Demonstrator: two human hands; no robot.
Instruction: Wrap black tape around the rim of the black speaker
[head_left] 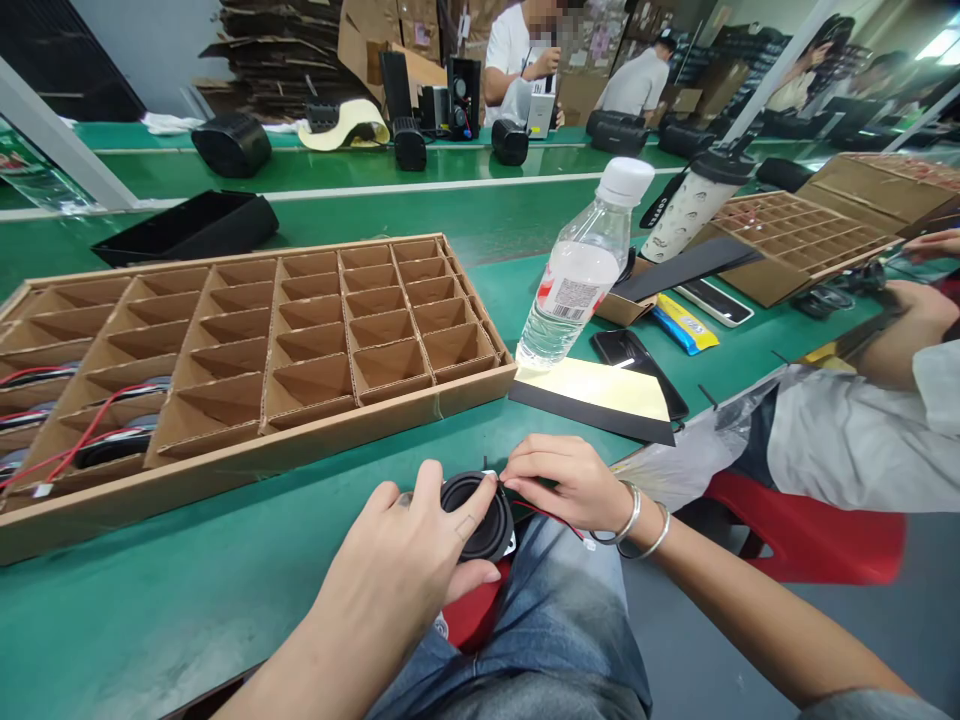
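Observation:
My left hand (412,545) is closed around a small round black speaker driver (491,530), fingers over its front and thumb at its lower edge. The driver is held at the table's near edge, above my lap. At its right rim, the fingertips of my right hand (562,480) are pinched together. A thin red-and-black wire (551,516) comes out from under these fingers and ends in a small white plug (589,543). The exact spot where the wire meets the driver is hidden by my fingers.
A divided cardboard box (315,390) lies at left, with wired speaker drivers in its left cells. Ahead right stand a water bottle (562,300) and a tumbler (679,215), by a yellow sheet (607,385) and a phone (637,365). A person's sleeve (855,430) is at right.

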